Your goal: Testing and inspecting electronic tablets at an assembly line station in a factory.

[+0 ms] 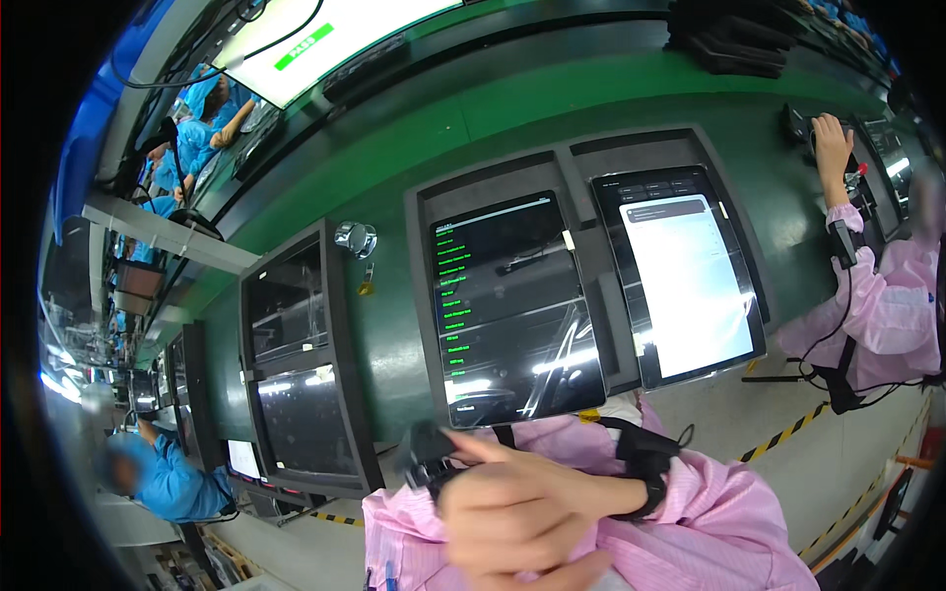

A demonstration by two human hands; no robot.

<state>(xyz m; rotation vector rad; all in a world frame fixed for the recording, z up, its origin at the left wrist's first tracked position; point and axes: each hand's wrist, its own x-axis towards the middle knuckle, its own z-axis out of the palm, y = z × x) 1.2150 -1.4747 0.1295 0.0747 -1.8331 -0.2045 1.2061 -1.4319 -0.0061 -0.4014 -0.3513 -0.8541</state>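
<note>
My right hand (522, 512) is at the lower middle, its forearm coming in from the right in a pink sleeve with a black band at the wrist. Its fingers are curled and blurred, and one stretched finger touches a small black device (424, 458). Whether the curled fingers hold anything is hidden. A pink sleeve (399, 522) shows at the left, but my left hand cannot be made out. Just beyond, a dark tablet (517, 315) lists green lines of text. Beside it to the right lies a second tablet (680, 281) with a bright white window. Both rest in a dark grey frame (581, 207).
Farther left, another dark frame (350, 394) holds two dark-screened panels. A shiny round metal piece (356, 239) sits on the green bench (389, 305). A lit monitor (315, 44) and a black stack (729, 39) are behind. Co-workers in pink (897, 305) and blue (177, 483) work at the sides.
</note>
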